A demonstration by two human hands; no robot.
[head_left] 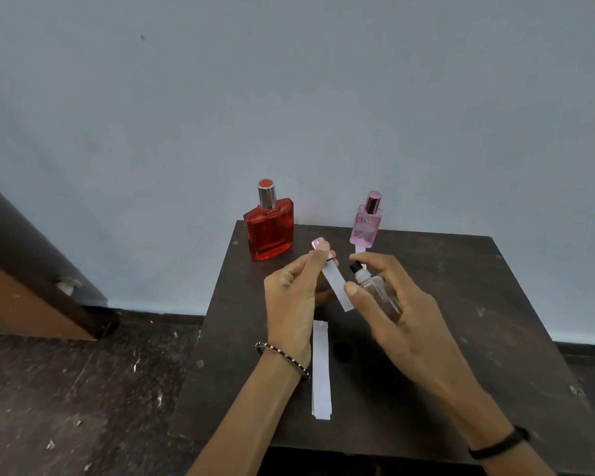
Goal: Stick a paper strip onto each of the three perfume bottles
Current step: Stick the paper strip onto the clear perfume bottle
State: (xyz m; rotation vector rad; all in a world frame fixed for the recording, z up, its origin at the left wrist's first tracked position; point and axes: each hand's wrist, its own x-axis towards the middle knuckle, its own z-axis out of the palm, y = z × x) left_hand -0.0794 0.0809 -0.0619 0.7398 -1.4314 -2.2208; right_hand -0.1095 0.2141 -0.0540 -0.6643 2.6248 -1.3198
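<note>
My right hand [397,304] grips a clear perfume bottle [380,292] with its black spray nozzle bare, tilted over the dark table [461,304]. My left hand [294,293] pinches a white paper strip [337,285] together with a pink cap [318,243]; the strip hangs beside the bottle. A red bottle [271,231] stands at the table's back left corner. A pink bottle [366,225] stands at the back, with a white strip [360,249] showing under it. More white strips [321,369] lie flat near the front, under my left wrist.
The table stands against a pale blue wall [289,97]. A speckled dark floor [66,389] lies to the left, with a brown wooden piece of furniture [21,269] at the far left. A small hole [342,350] marks the tabletop.
</note>
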